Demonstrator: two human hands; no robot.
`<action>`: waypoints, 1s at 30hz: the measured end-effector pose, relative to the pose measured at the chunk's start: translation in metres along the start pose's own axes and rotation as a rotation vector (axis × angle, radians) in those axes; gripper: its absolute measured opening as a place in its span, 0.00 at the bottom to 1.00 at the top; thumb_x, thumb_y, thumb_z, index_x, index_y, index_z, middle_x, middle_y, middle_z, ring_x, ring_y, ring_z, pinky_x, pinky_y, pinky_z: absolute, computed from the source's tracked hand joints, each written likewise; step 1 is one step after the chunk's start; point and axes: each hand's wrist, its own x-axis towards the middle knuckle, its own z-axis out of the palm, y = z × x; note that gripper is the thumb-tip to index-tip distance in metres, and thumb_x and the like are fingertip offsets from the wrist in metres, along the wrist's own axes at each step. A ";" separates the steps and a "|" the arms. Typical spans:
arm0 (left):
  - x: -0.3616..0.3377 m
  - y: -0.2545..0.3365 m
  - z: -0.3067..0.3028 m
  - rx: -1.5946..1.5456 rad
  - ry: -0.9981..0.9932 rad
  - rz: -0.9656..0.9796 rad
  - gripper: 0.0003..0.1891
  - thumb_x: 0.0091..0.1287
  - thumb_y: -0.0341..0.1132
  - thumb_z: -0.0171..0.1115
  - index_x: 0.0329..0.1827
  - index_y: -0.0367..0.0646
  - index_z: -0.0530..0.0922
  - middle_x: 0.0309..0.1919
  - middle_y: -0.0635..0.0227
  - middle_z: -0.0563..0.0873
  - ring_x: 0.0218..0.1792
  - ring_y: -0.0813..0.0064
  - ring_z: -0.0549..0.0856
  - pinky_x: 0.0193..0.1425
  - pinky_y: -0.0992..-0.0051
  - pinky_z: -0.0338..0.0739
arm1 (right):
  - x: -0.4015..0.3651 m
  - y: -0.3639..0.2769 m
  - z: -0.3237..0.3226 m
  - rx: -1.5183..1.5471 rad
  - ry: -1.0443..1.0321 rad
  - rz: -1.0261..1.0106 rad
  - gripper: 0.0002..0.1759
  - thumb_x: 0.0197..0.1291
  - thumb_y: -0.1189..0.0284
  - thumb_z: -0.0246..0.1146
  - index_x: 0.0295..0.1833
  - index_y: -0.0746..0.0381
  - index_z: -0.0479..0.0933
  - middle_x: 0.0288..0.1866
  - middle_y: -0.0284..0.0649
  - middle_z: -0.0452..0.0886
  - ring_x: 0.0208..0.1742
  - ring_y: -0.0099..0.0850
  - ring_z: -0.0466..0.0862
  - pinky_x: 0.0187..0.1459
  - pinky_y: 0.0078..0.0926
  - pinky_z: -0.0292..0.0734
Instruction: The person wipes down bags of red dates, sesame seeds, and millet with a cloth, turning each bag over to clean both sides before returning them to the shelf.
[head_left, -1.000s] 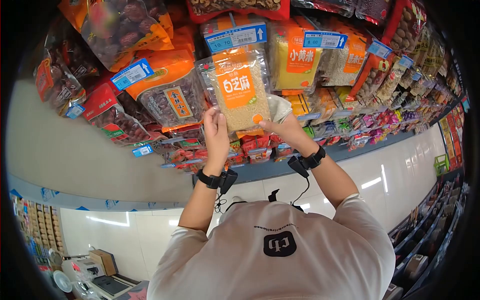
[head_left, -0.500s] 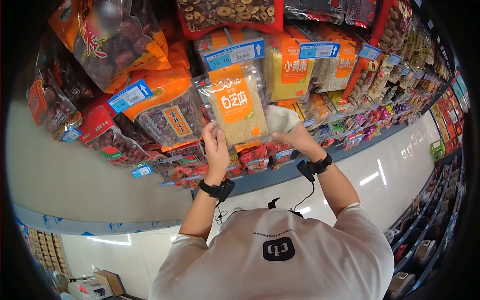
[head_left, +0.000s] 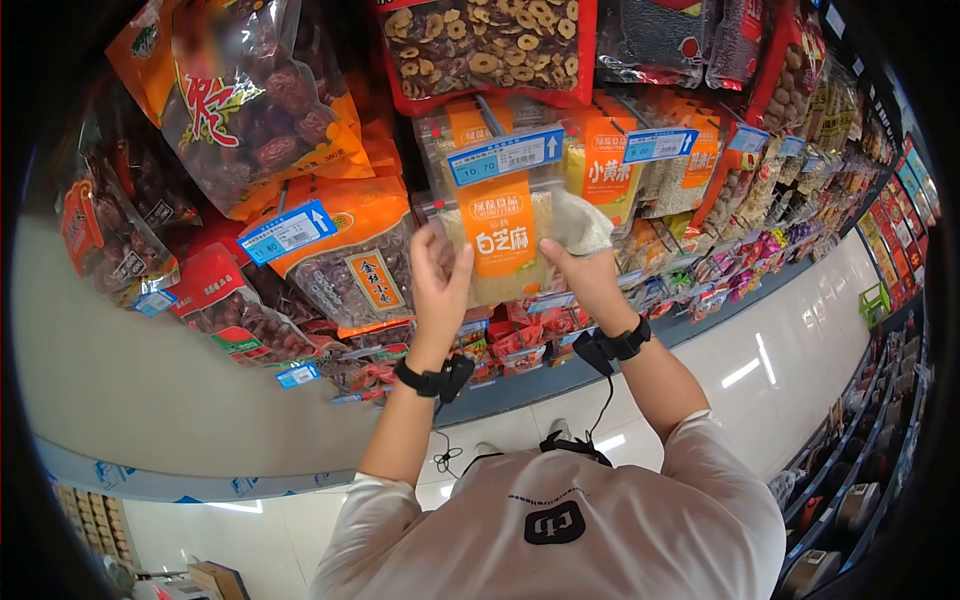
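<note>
A clear bag of white sesame seeds [head_left: 505, 245] with an orange label hangs in front of me, upright, just below a blue price tag [head_left: 505, 158]. At its left edge, my left hand [head_left: 440, 285] grips the bag, thumb on the front and fingers partly hidden. On its right side, my right hand [head_left: 592, 285] presses its thumb on the bag's front. A crumpled white cloth [head_left: 580, 225] sticks up from that hand, beside the bag; its fingers are hidden behind the bag and cloth.
Bags of red dates [head_left: 275, 110] and small dates [head_left: 360, 265] hang left. A dried-fruit-slice bag [head_left: 485, 45] hangs above, yellow millet [head_left: 605, 165] to the right. More snack rows follow the curved shelf. A grey shelf edge [head_left: 510, 395] and tiled floor [head_left: 700, 400] lie below.
My right hand and the cloth have come against the bag, the thumb now on its front. My left hand has shifted up along the left edge. The whole view has shifted slightly.
</note>
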 end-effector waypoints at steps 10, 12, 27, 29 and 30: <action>0.031 0.024 0.016 0.000 0.041 0.034 0.29 0.72 0.30 0.65 0.70 0.34 0.60 0.56 0.56 0.81 0.53 0.73 0.83 0.56 0.75 0.78 | 0.030 -0.001 -0.008 0.143 -0.043 -0.150 0.31 0.63 0.73 0.72 0.68 0.68 0.69 0.61 0.38 0.80 0.60 0.27 0.79 0.61 0.28 0.75; 0.029 0.026 0.017 0.003 0.037 0.050 0.32 0.72 0.28 0.64 0.73 0.36 0.56 0.57 0.55 0.81 0.55 0.74 0.82 0.58 0.75 0.76 | 0.030 -0.003 -0.010 0.143 -0.049 -0.145 0.30 0.63 0.73 0.72 0.68 0.68 0.69 0.61 0.39 0.80 0.60 0.27 0.79 0.61 0.28 0.75; 0.052 0.059 0.026 0.143 0.007 0.205 0.25 0.72 0.25 0.61 0.70 0.37 0.66 0.57 0.62 0.80 0.58 0.75 0.80 0.59 0.75 0.75 | 0.040 -0.010 -0.013 0.199 -0.096 -0.221 0.28 0.65 0.73 0.70 0.67 0.69 0.70 0.61 0.39 0.80 0.60 0.28 0.78 0.61 0.28 0.73; 0.054 0.057 0.026 0.202 0.018 0.231 0.22 0.73 0.28 0.62 0.68 0.38 0.69 0.53 0.64 0.83 0.53 0.80 0.82 0.51 0.80 0.78 | 0.041 -0.012 -0.011 0.210 -0.098 -0.207 0.28 0.65 0.74 0.69 0.68 0.69 0.70 0.60 0.39 0.80 0.60 0.27 0.78 0.62 0.28 0.73; 0.055 0.056 0.026 0.206 0.033 0.214 0.20 0.73 0.28 0.62 0.66 0.38 0.70 0.51 0.67 0.82 0.51 0.81 0.82 0.49 0.81 0.77 | 0.042 -0.011 -0.010 0.210 -0.099 -0.208 0.28 0.65 0.74 0.69 0.68 0.69 0.70 0.60 0.39 0.80 0.60 0.27 0.78 0.62 0.28 0.73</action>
